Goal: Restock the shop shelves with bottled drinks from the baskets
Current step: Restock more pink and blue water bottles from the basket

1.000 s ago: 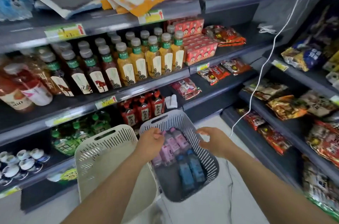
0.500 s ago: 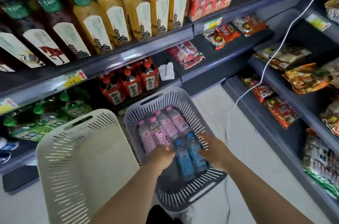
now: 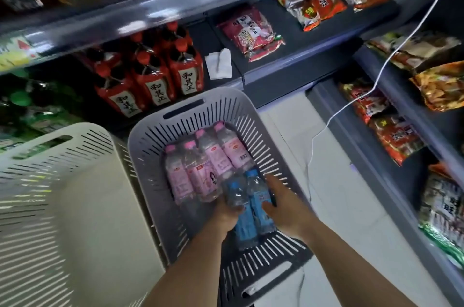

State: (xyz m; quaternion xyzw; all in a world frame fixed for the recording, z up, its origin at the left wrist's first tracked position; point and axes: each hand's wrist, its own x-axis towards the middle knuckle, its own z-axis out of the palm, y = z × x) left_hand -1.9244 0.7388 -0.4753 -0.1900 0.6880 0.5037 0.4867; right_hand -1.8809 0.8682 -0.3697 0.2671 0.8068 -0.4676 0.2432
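A grey slotted basket on the floor holds several pink-labelled bottles lying side by side and two blue-labelled bottles nearer me. My left hand is down in the basket, fingers curled around the left blue bottle. My right hand grips the right blue bottle from its right side. Both blue bottles still lie low in the basket.
A cream slotted basket stands to the left, nothing visible in it. Red-capped bottles and green bottles fill the low shelf behind. Snack packets line shelves ahead and to the right. A white cable hangs down.
The camera has dropped and come closer to the baskets. Both hands went from the grey basket's rim down inside it and closed on the blue bottles.
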